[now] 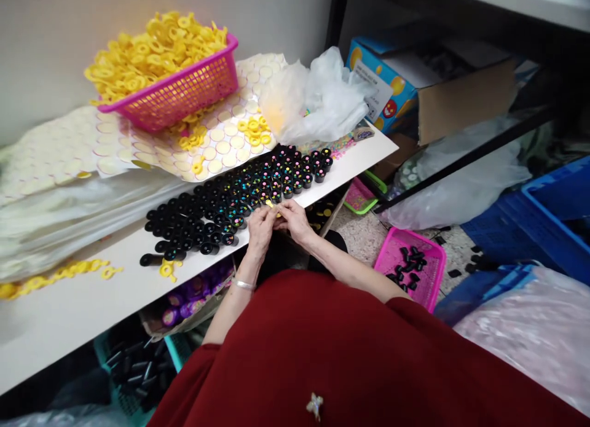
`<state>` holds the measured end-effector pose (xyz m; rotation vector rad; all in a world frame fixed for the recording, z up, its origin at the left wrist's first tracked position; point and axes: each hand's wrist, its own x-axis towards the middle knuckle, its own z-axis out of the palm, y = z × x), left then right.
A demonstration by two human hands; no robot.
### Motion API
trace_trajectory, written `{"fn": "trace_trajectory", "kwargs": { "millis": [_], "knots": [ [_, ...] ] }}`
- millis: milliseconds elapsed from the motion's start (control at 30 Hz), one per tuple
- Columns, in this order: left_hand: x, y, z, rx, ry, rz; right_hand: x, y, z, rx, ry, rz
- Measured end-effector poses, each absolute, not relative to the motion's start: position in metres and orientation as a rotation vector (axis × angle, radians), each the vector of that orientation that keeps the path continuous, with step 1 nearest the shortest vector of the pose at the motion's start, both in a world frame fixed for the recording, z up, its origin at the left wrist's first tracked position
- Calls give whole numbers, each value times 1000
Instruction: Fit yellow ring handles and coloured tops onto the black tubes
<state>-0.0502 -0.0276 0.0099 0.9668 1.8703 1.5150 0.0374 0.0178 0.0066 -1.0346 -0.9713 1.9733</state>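
Observation:
At the table's front edge my left hand (260, 228) and my right hand (294, 220) meet, fingertips pinched together on a small yellow piece (270, 203). Its exact shape is mostly covered by my fingers. Just beyond them stand many short black cylinders (216, 209) packed upright in rows. Those on the right hold coloured bits in their tops; the ones on the left look plain black. One black cylinder (151, 260) lies on its side at the near left end, close to some yellow ring pieces (169, 269).
A pink basket (184, 95) heaped with yellow ring pieces stands on sheets of round stickers (221, 147). Plastic bags (318, 98) lie at the back right. Below are a pink basket of black parts (436, 255), a teal crate (174, 353) and blue crates (498, 230).

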Motion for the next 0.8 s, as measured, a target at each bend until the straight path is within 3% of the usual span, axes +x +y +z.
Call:
{"fn": "trace_trajectory", "kwargs": {
  "millis": [267,467,800],
  "knots": [
    [-34,-48,10,1507,1659,1393,88,-5,32,-862,-628,2290],
    [-19,-54,21,1773,1533,1197,119,2,28,-948,-668,2394],
    [-7,-60,25,1981,1264,1011,156,15,16,-642,-939,2582]
  ]
}}
